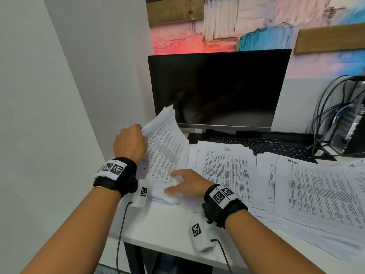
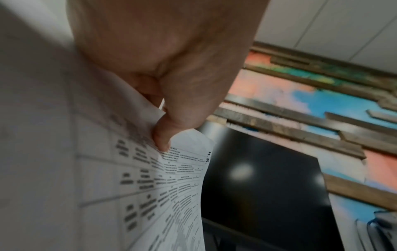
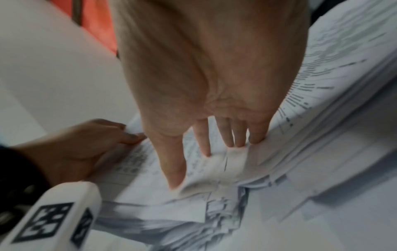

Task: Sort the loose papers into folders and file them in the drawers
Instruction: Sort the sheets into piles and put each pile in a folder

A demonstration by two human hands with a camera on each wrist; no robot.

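Observation:
A bundle of printed sheets (image 1: 166, 143) marked "H.R." curls upward at the desk's left end. My left hand (image 1: 131, 142) pinches its left edge; in the left wrist view the thumb (image 2: 165, 135) presses on the printed sheets (image 2: 150, 178). My right hand (image 1: 187, 182) lies flat with spread fingers on the bundle's lower end, and in the right wrist view its fingertips (image 3: 206, 152) press into the paper stack (image 3: 225, 169). More loose printed pages (image 1: 276, 178), some marked "HR", spread across the white desk (image 1: 167, 226) to the right. No folders or drawers are in view.
A dark monitor (image 1: 217, 88) stands behind the papers, with a black keyboard (image 1: 266, 147) partly under them. A small computer with cables (image 1: 347, 119) sits at the far right. A grey wall (image 1: 49, 95) closes the left side. The desk's front edge is near my forearms.

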